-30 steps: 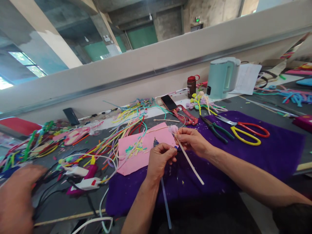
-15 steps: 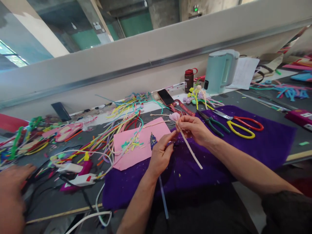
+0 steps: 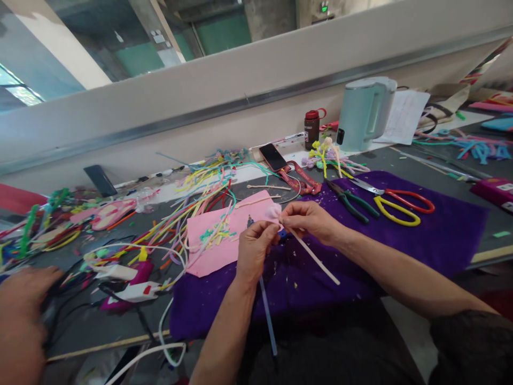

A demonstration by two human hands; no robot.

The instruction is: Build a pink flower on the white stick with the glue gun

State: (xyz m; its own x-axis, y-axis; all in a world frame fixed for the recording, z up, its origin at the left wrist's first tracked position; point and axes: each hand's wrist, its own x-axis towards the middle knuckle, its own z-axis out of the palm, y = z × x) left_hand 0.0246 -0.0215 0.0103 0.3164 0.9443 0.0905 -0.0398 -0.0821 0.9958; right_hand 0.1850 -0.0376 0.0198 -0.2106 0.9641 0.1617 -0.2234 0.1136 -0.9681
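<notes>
My right hand [image 3: 308,218] is pinched on a pale flower stem [image 3: 316,256], which slants down to the right over the purple cloth [image 3: 433,235]. A light lilac bloom [image 3: 274,210] tops the stem, just beyond my fingertips. Close beside it, my left hand [image 3: 258,246] has thumb and forefinger pressed together; what they hold, if anything, is too small to make out. Under my left hand lies a glue gun, mostly hidden, with its tip [image 3: 250,220] and a translucent glue stick [image 3: 267,315] showing. Small clippings lie on the pink sheet [image 3: 204,262].
Pliers [image 3: 352,203] and scissors [image 3: 395,206] lie right on the cloth. Behind are a phone [image 3: 273,157], a bottle [image 3: 311,130] and a kettle [image 3: 364,115]. Pipe cleaners [image 3: 172,224], power strips and a white cable [image 3: 162,321] fill the left, where another person's hand [image 3: 24,310] rests.
The bloom and stem have moved slightly down and left with my right hand. My left hand has shifted up and left, its fingers now curled into a pinch.
</notes>
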